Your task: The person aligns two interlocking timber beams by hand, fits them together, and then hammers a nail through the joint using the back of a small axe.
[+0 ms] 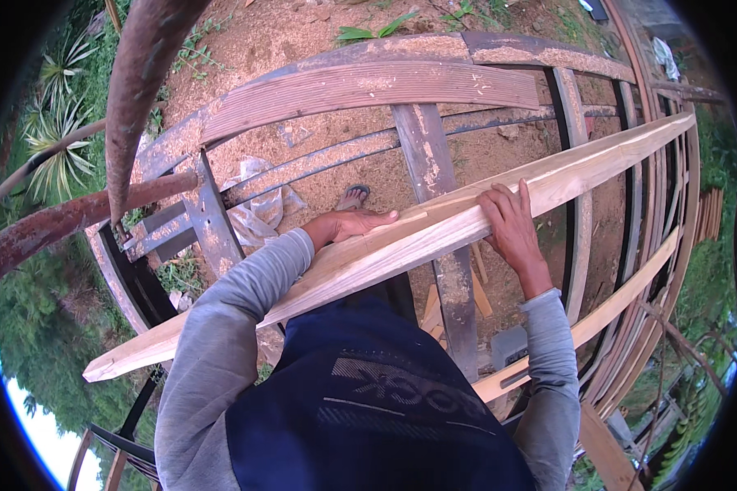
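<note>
spanning the ground [287, 49], a sawdust-dusted dark timber frame [444, 164] sits beneath a long pale wooden beam [409, 241], which slants from near left to far right. a grooved reddish board [368, 84] lies along the frame's far side. the right hand [512, 225] is clamped on the beam's near edge, fingers bent over the top. the left hand [344, 226] rests its thumb on the upper face; its other fingers are hidden, so i cannot tell whether they grip. crumpled clear plastic [258, 217] lies left of a sandalled foot [352, 197].
</note>
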The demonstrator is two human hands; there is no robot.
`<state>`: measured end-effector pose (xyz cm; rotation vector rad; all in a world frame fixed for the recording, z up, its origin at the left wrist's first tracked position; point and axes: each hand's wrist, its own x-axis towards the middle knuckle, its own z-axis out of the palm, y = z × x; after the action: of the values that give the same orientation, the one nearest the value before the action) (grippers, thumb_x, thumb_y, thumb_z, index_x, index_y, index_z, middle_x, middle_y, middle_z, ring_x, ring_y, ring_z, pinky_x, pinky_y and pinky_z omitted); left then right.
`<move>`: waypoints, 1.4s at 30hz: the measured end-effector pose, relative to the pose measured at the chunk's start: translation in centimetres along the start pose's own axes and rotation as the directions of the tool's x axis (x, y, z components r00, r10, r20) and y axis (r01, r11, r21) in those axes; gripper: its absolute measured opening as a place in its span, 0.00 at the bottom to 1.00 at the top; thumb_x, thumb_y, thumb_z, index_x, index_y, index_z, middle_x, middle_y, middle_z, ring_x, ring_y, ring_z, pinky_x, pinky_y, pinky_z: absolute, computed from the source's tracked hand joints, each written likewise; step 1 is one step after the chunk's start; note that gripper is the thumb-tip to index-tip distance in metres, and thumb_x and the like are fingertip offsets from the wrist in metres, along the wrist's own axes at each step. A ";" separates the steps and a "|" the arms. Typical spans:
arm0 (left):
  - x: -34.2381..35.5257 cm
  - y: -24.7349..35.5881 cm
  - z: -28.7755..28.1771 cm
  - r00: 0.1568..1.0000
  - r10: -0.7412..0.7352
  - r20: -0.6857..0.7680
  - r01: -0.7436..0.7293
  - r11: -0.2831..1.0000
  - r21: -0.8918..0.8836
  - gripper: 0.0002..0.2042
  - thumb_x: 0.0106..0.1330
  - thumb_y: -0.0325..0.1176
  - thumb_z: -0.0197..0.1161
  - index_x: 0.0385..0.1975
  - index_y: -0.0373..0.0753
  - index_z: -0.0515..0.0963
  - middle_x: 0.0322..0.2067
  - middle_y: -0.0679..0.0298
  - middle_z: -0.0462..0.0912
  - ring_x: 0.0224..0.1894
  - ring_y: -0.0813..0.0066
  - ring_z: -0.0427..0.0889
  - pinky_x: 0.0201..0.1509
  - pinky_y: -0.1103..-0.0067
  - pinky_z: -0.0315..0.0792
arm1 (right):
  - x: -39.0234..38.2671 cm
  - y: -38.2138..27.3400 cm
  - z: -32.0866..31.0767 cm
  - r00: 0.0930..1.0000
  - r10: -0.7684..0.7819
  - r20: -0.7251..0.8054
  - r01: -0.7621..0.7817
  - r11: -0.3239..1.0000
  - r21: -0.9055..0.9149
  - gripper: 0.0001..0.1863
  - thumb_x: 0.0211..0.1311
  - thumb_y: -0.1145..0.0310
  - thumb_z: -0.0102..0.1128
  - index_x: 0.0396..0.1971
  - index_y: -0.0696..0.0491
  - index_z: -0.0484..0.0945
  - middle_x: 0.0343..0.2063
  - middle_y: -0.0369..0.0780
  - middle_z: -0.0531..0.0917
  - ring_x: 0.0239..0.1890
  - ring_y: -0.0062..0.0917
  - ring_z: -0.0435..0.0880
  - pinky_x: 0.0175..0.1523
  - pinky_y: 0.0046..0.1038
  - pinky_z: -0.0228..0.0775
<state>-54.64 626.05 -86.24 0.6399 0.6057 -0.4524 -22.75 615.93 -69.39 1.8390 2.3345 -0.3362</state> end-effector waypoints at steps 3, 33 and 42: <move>0.2 -0.8 -0.2 0.999 0.010 0.033 -0.009 1.000 -0.008 0.51 0.64 0.76 0.53 0.73 0.35 0.64 0.72 0.50 0.64 0.73 0.59 0.64 0.73 0.63 0.64 | -0.3 -0.3 1.2 0.998 -0.020 -0.055 0.017 0.999 -0.038 0.44 0.35 0.70 0.81 0.59 0.46 0.72 0.59 0.36 0.75 0.68 0.32 0.69 0.80 0.56 0.42; -1.1 -2.1 -1.7 0.957 0.241 -0.162 -0.084 0.764 0.640 0.43 0.75 0.70 0.38 0.67 0.32 0.71 0.66 0.47 0.73 0.69 0.56 0.70 0.73 0.66 0.62 | 0.5 1.6 0.1 0.998 -0.001 -0.062 -0.008 0.990 -0.141 0.18 0.64 0.70 0.57 0.54 0.45 0.75 0.51 0.33 0.78 0.62 0.26 0.74 0.74 0.54 0.47; -18.7 -0.5 8.1 0.523 0.654 -0.546 -0.308 0.743 0.594 0.26 0.74 0.46 0.62 0.64 0.32 0.72 0.59 0.56 0.79 0.59 0.64 0.79 0.63 0.70 0.73 | -0.6 -0.4 1.6 0.989 -0.082 -0.119 0.068 0.991 -0.117 0.33 0.45 0.63 0.76 0.54 0.47 0.73 0.51 0.35 0.77 0.61 0.30 0.74 0.73 0.52 0.48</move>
<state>-65.62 624.14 -69.21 1.4243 1.0559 0.2883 -22.98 614.85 -70.76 1.7704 2.4533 -0.0981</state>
